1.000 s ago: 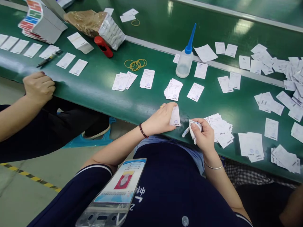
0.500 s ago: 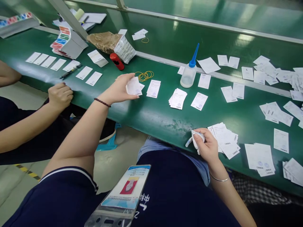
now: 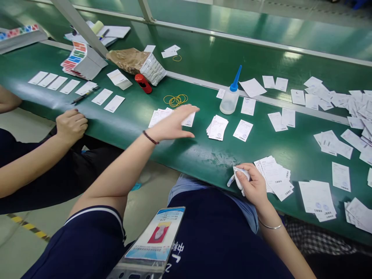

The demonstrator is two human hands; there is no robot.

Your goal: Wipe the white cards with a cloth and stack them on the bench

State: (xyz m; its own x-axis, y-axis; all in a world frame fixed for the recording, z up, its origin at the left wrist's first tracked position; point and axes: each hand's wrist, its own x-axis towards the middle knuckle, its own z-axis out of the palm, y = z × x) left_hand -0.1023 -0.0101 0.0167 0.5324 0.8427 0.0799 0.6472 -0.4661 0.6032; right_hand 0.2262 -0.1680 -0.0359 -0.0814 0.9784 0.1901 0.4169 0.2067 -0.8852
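My left hand reaches over the green table with thumb and fingers spread, nothing in its grasp. Just beyond its fingers, a printed white card is partly covered by the hand. To the wrist's left, more printed cards lie overlapping, partly hidden by my forearm. A small stack of cards sits to the right of my left hand, with a single card beside it. At the table's front edge, my right hand is closed around a crumpled white cloth. A fanned pile of cards lies right beside it.
A clear bottle with a blue nozzle stands near the back rail. Yellow rubber bands, a red object and a wrapped pack lie further left. A co-worker's hand rests at the table's left edge. Scattered cards cover the right side.
My left hand has let go of the cards at the left and moved right, over the neighbouring card. My right hand keeps the cloth in the same place. The view has tilted slightly upward.
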